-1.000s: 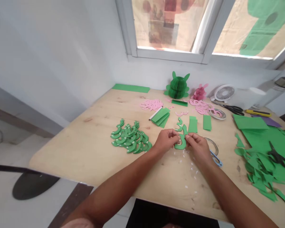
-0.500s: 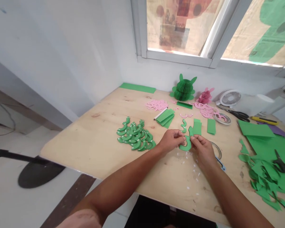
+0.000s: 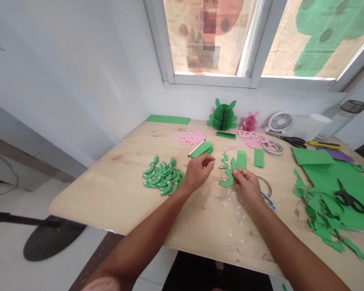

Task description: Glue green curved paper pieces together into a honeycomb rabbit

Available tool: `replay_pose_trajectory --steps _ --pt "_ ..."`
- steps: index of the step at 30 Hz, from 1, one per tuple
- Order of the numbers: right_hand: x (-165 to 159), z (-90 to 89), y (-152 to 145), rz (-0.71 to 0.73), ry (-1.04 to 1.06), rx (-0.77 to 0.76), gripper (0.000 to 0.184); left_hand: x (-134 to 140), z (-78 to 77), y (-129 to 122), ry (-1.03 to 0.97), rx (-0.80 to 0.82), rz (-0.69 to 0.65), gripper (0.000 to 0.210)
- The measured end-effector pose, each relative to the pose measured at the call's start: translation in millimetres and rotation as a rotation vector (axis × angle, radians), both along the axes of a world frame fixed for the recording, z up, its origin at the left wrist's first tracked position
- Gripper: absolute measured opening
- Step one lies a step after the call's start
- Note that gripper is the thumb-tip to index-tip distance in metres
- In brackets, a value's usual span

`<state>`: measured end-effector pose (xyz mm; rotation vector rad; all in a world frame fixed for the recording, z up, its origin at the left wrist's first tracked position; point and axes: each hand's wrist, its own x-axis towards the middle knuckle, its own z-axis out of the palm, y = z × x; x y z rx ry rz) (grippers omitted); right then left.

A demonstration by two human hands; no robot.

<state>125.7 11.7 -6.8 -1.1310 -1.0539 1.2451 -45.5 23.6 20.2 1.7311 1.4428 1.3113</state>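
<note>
My right hand (image 3: 249, 186) pinches a curved green paper cutout (image 3: 228, 180) between thumb and fingers, just above the table. To its left, my left hand (image 3: 197, 173) is apart from the cutout, its thumb and fingers drawn together; whatever they may hold is too small to make out. Another wavy green cutout (image 3: 225, 161) lies just beyond. Left of my left hand is a pile of green curved cutouts (image 3: 162, 176) with small white strips on them. Tiny white scraps (image 3: 230, 234) are scattered on the wood near my right hand.
Along the back stand a green paper honeycomb figure (image 3: 223, 117), a pink one (image 3: 250, 122) and a small white fan (image 3: 279, 121). Black scissors (image 3: 348, 200) and green offcuts (image 3: 321, 214) lie right. A tape roll (image 3: 265, 186) and blue cutter (image 3: 268, 201) lie beside my right hand.
My left hand has left the green cutout and moved left, toward the pile. My right hand still holds the cutout. The view has turned a little to the right.
</note>
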Motion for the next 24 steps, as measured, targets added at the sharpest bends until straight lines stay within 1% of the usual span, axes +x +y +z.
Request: replay_pose_trajectory --steps 3,4,5,6,7,8,9,10,11,13,15,17,20,24 --pt "0 -0.1 0 0.000 -0.001 0.003 0.026 -24 19.2 -2 0.129 0.002 0.021 0.015" --pt "0 -0.2 0 0.002 0.001 0.004 0.027 -36 24.3 -5 0.157 0.002 0.059 0.017" --pt "0 -0.2 0 0.005 0.005 0.005 0.027 -48 27.8 -9 0.193 -0.002 0.134 0.018" --pt "0 -0.2 0 0.009 0.008 0.008 0.028 -61 29.6 -13 0.250 -0.011 0.222 0.019" --pt "0 -0.2 0 0.010 0.013 0.011 0.028 -74 29.5 -18 0.322 -0.028 0.327 0.019" --pt "0 -0.2 0 0.014 0.017 0.009 0.029 -85 27.8 -23 0.411 -0.066 0.401 0.018" --pt "-1 -0.1 0 0.016 0.023 0.007 0.029 -96 24.6 -28 0.504 -0.118 0.463 0.018" --pt "-1 0.0 -1 0.021 0.031 0.005 0.028 -104 20.4 -32 0.592 -0.179 0.497 0.019" --pt "-2 0.2 -1 0.026 0.035 0.005 0.028 -110 15.6 -36 0.658 -0.236 0.507 0.021" --pt "-3 0.8 -3 0.036 0.045 0.008 0.027 -117 6.1 -41 0.729 -0.299 0.486 0.025" --pt "-4 1.4 -4 0.040 0.060 0.009 0.026 -118 -1.7 -42 0.763 -0.327 0.448 0.027" --pt "-5 2.2 -5 0.040 0.079 0.004 0.026 -117 -7.2 -41 0.784 -0.340 0.418 0.025" --pt "-5 3.2 -5 0.043 0.077 -0.007 0.025 -119 -13.2 -36 0.751 -0.348 0.399 0.019" --pt "-4 4.3 -6 0.046 0.043 -0.022 0.024 -127 -19.5 -33 0.599 -0.363 0.368 0.014"
